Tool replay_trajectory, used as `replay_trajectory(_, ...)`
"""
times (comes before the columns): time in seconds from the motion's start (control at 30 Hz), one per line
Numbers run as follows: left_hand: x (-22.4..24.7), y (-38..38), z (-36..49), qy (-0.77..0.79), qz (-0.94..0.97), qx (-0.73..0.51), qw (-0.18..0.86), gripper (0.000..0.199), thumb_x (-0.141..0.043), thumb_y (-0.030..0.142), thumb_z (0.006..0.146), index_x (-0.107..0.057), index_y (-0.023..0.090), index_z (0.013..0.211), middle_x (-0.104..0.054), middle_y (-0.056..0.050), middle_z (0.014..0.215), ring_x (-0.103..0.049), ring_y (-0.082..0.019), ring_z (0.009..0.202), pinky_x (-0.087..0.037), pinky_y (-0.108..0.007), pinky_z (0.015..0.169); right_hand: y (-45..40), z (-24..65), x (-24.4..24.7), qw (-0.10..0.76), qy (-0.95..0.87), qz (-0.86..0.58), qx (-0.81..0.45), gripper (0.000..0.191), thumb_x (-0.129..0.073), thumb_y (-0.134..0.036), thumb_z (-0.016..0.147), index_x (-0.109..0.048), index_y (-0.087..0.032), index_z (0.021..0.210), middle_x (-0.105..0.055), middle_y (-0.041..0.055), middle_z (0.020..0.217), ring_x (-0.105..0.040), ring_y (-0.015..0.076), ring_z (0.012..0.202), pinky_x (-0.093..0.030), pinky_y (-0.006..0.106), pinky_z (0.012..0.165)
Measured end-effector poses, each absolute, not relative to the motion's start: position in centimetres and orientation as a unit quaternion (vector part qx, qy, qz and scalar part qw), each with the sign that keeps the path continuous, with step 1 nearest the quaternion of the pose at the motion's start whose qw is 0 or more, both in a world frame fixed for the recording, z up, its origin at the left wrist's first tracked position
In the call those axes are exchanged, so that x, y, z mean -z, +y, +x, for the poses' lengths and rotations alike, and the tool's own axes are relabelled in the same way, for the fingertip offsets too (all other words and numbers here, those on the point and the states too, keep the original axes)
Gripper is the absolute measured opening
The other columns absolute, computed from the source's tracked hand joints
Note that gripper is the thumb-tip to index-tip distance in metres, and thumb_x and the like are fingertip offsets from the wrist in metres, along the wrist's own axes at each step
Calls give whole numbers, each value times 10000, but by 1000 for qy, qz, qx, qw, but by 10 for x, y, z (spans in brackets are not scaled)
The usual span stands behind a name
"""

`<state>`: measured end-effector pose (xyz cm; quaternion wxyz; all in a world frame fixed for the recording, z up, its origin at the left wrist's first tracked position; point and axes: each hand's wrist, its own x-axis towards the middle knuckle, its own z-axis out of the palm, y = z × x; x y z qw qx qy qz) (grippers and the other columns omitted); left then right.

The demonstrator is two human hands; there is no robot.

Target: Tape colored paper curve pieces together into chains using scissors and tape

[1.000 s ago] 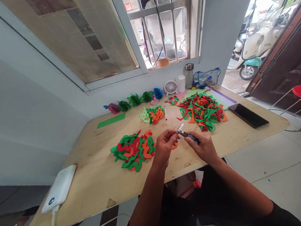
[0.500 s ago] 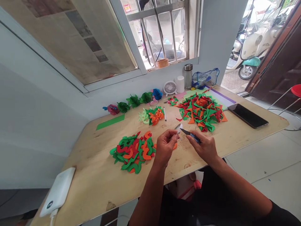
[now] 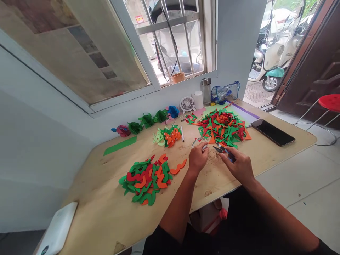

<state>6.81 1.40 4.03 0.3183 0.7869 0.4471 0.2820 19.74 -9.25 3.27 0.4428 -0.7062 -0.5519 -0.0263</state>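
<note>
My left hand (image 3: 198,158) is closed in a pinch on a thin, clear, ring-shaped roll (image 3: 195,142) that looks like tape, with a small whitish end at the fingertips. Scissors (image 3: 222,148) with dark blades and blue on the handles are held in my right hand (image 3: 238,163), blades parted and pointing at the left fingertips. Left of my left hand lies a wavy orange strip (image 3: 178,166). Beyond it is a heap of curved green, red and orange cutouts (image 3: 146,179). A pile of scraps (image 3: 224,125) in the same colours lies just behind both hands.
A phone (image 3: 273,132) lies at the table's right. Along the wall stand paper flowers (image 3: 147,120), a small fan (image 3: 187,104), a bottle (image 3: 206,90) and a clear pouch (image 3: 225,92). A pen (image 3: 182,133) and a green strip (image 3: 120,145) lie mid-table; a white power bank (image 3: 60,226) sits front left.
The scissor blades have parted and moved away from the left fingertips. My left hand has turned, and the clear ring now shows behind it. The view has shifted, uncovering the orange strip.
</note>
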Motion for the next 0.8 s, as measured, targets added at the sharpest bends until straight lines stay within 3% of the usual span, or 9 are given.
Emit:
replay_trajectory(0.17, -36, 8, 79, 470, 814, -210, 269, 377, -500, 184, 824, -609, 176, 1184, -653, -112, 1157, -600, -218, 1080, -447, -335, 941, -94, 202, -27, 436, -550, -712, 32, 399, -512, -532, 828, -671, -176, 914, -684, 46, 717, -616, 161, 610, -409, 250, 573)
replay_trajectory(0.63, -31, 4, 91, 523, 813, -156, 200, 533, -429, 332, 863, -411, 123, 1354, -682, -169, 1021, -639, -283, 954, -460, -344, 773, -96, 205, -24, 440, -548, -711, 30, 409, -510, -530, 833, -674, -164, 918, -663, 38, 675, -596, 150, 567, -410, 245, 567)
replay_trajectory(0.8, -27, 3, 92, 532, 794, -178, 234, 721, -478, 308, 834, -166, 129, 1458, -709, -116, 942, -653, -262, 906, -460, -320, 732, -95, 205, -23, 442, -549, -709, 28, 411, -509, -533, 829, -678, -170, 921, -658, 33, 673, -596, 146, 568, -410, 242, 568)
